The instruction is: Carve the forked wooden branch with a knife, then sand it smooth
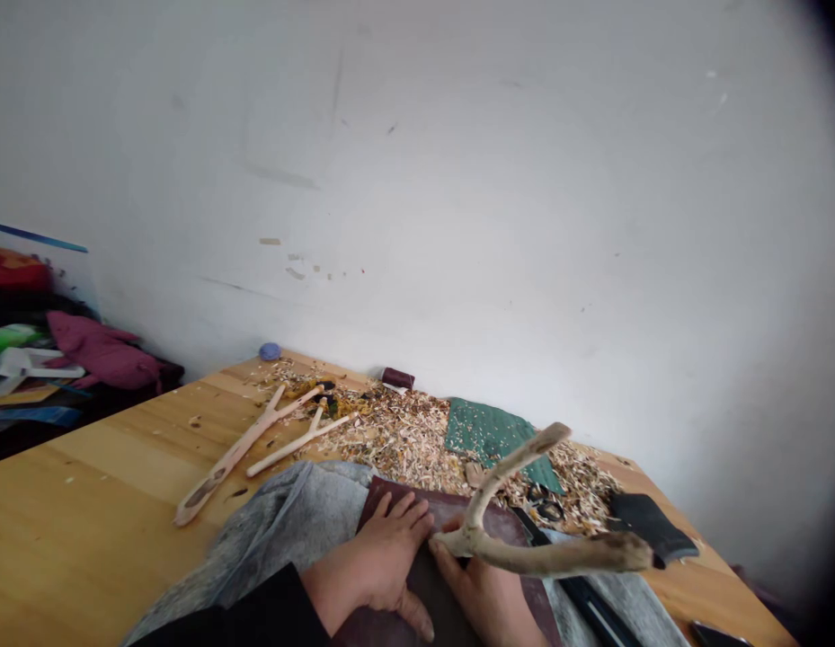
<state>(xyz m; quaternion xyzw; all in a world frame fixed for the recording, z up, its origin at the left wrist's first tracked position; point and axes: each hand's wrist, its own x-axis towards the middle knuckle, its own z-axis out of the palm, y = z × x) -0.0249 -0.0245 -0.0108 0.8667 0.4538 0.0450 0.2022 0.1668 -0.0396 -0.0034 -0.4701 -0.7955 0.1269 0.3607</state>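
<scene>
My left hand (377, 566) rests with its fingers spread on a maroon sheet (515, 524), pressing it against a grey cloth (282, 517). Closed around one end of a peeled, Y-shaped branch (558, 555) is my right hand (488, 589), just to the right of the left. The fork's two prongs point away to the right, one rising and one nearly level. Part of the sheet is hidden by both hands. A long black tool (592, 607) lies beside my right hand on the cloth; I cannot tell its kind.
On the wooden table (107, 485) lie two peeled forked sticks, a larger one (238, 447) and a smaller one (302, 440). Wood shavings (410, 440) are heaped at the back, with a green sheet (488, 431) and scissors (545, 505). The wall (423, 198) stands behind.
</scene>
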